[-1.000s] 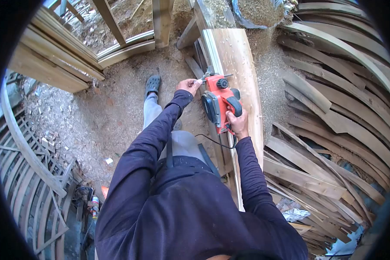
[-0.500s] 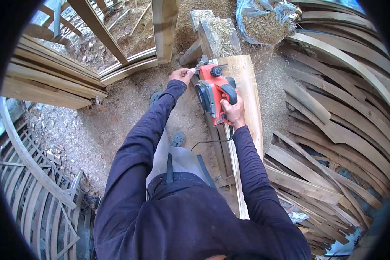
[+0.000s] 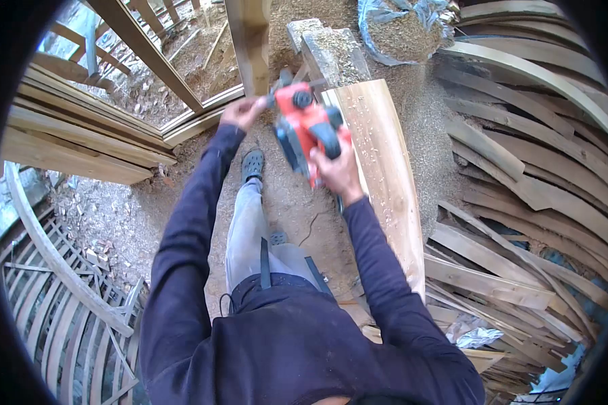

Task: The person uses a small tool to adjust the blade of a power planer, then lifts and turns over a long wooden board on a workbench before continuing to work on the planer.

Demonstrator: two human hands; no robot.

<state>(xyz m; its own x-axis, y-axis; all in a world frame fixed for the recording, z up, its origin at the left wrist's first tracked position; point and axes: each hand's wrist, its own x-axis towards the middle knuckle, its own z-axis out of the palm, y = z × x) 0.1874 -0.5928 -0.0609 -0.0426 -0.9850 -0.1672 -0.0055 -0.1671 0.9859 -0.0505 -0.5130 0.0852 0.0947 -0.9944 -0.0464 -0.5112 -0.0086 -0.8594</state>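
My right hand [image 3: 339, 172] is wrapped round the rear handle of a red and black electric hand planer [image 3: 309, 125], which is blurred by motion. My left hand [image 3: 244, 112] reaches to the front left of the planer, its fingers pinched at a part on that side; the exact grip is smeared. The planer is held to the left of a pale wooden board [image 3: 380, 148], off its top face. Small shavings lie scattered on the board. A thin dark cord [image 3: 312, 228] hangs below the tool.
A shavings-covered wooden block [image 3: 334, 57] stands beyond the board, near a plastic bag of shavings [image 3: 405, 37]. Curved planks [image 3: 527, 128] are heaped on the right. A wooden frame [image 3: 101, 131] stands at upper left, with curved slats [image 3: 67, 324] below it.
Both hands and the planer have moved left, off the board, whose top now shows more fully. My left foot has come forward into fuller view, and the camera view has shifted a little.
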